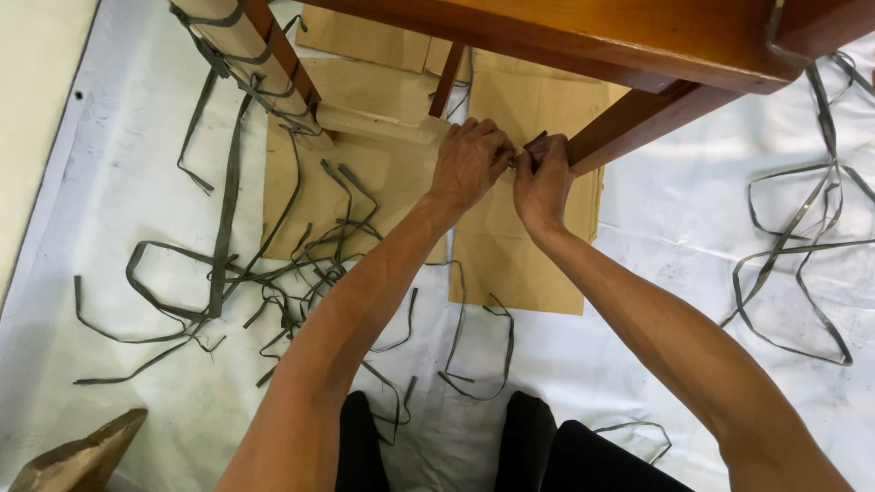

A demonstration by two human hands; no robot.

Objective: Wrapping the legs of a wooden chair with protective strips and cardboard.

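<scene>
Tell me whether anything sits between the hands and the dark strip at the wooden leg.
Nothing visible does. The left hand and right hand meet at the strip, pinching it against the wooden leg. Whether it is tied to the leg cannot be told. Loose strips lie on the floor sheet, clear of the hands.

Single head view, looking steeply down, close over floor
</scene>
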